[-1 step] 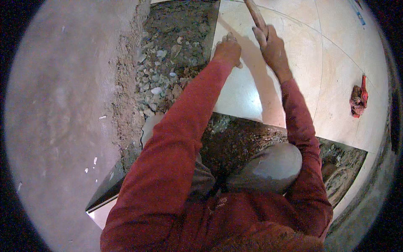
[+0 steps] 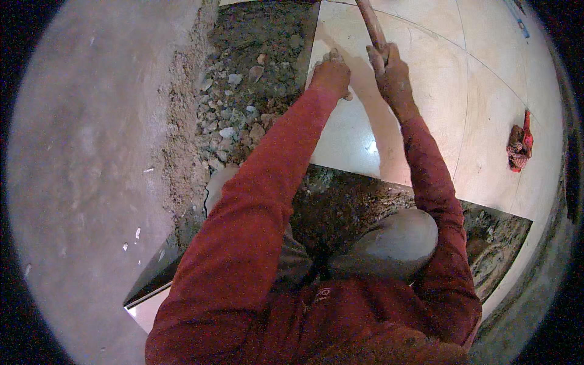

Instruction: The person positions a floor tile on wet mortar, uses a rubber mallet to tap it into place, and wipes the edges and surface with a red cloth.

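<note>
My left hand (image 2: 331, 76) rests with fingers somewhat bent and apart on a glossy cream floor tile (image 2: 344, 137), near the edge bordering exposed rubble. Just to its right, my right hand (image 2: 390, 76) grips a wooden handle (image 2: 371, 21) that runs out of view at the top; the tool's other end is not visible. A dark shadow stripe crosses the tile between and below my hands.
Rough stony ground (image 2: 243, 103) lies left of the tile and around my grey-clad knees (image 2: 383, 243). Grey concrete (image 2: 85, 158) spans the far left. A red cloth-like bundle with a handle (image 2: 517, 146) lies on the right tiles; a long blue object (image 2: 520, 21) is at the top right.
My right hand has shifted slightly down and to the left, still holding the handle. My left hand is almost unchanged.
</note>
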